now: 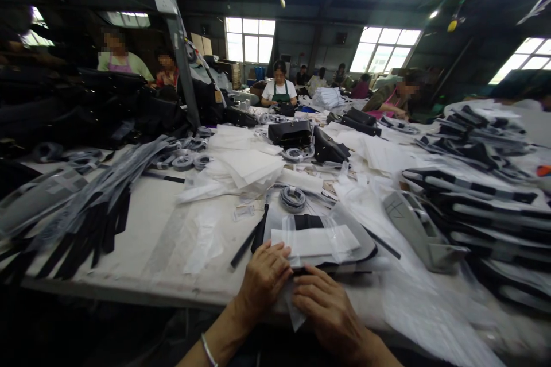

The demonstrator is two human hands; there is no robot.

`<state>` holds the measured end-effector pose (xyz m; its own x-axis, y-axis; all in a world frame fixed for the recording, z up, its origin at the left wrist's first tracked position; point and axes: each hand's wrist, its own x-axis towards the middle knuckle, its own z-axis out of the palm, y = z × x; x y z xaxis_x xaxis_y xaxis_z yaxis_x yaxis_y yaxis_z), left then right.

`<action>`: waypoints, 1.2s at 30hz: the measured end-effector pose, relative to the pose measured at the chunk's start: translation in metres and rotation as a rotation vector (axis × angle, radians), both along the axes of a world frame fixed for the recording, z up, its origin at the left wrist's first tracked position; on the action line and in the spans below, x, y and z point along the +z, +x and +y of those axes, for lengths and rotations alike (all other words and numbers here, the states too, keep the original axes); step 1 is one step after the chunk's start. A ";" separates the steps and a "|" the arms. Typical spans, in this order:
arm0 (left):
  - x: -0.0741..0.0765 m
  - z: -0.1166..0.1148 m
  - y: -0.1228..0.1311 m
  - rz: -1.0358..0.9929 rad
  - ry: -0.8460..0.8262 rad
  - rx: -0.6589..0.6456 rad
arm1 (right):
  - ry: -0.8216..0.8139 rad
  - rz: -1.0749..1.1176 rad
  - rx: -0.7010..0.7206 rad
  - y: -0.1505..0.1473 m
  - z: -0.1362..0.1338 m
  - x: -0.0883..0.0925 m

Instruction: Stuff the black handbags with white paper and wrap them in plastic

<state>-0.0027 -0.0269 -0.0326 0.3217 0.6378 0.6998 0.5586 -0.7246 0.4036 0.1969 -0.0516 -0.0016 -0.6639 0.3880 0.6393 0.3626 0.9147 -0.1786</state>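
A black handbag (370, 249) lies flat at the table's near edge, its upper face largely covered by pale wrapping. On top rests a white packet (316, 242) in clear plastic. My left hand (266, 275) is closed over the bag's near left edge, with its fingertips beside the packet. Just to the right, my right hand (325, 306) bends its fingers against the same near edge. Clear plastic film (295, 312) hangs down between my hands. Both thumbs are largely hidden. Behind the bag sits a coiled, wrapped strap (292, 199).
White sheets (245, 166) are piled mid-table. Plastic-wrapped black straps (103, 212) spread across the left. Stacked black pieces (486, 229) and a grey holder (424, 232) stand on the right. Black bags (290, 132) lie farther back, where a co-worker (279, 88) sits. A metal post (181, 62) rises left.
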 end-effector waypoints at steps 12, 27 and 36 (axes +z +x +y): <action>0.001 -0.004 0.011 0.090 0.112 0.147 | 0.005 -0.040 -0.077 -0.012 -0.005 0.009; 0.006 0.000 0.023 -0.090 -0.123 0.334 | -0.666 -0.399 -0.295 -0.015 0.101 0.040; 0.003 0.011 0.028 0.038 0.010 0.474 | -0.813 -0.386 -0.313 -0.020 0.114 0.036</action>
